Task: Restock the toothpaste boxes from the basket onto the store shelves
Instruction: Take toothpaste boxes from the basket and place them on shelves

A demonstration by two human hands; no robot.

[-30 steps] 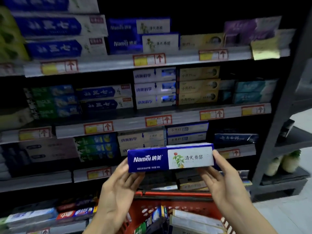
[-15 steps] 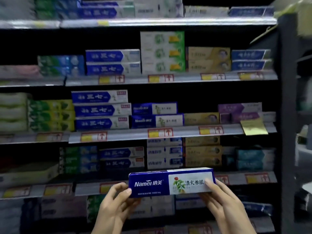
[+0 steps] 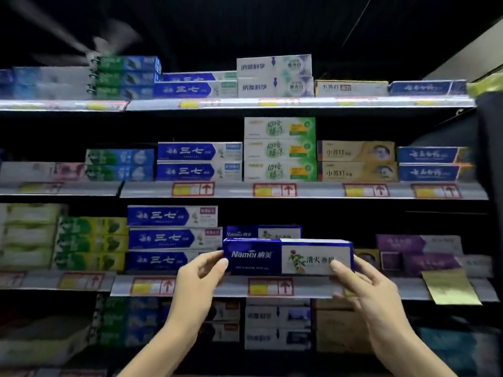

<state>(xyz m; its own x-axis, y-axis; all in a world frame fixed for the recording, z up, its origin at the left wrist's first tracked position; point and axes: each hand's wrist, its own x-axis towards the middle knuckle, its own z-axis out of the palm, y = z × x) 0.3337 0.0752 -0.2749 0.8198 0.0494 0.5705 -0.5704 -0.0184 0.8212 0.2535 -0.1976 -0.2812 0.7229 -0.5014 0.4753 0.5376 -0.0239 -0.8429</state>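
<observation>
I hold a blue and white Namei toothpaste box (image 3: 285, 258) level in front of the third shelf from the top. My left hand (image 3: 200, 278) pinches its blue left end with thumb and fingers. My right hand (image 3: 364, 287) grips its white right end, thumb on the front face. Right behind it a matching Namei box (image 3: 262, 232) shows its top edge on the shelf (image 3: 307, 288). The basket is out of view.
Stacks of blue boxes (image 3: 174, 236) stand left of the Namei slot, purple boxes (image 3: 416, 253) to its right. A yellow paper tag (image 3: 450, 287) hangs off the shelf edge at right. More full shelves (image 3: 299, 190) run above and below. A dark upright post (image 3: 491, 159) borders the right side.
The view has tilted up and the basket has dropped out of sight. Both hands have raised the Namei box up to the shelf with the matching boxes.
</observation>
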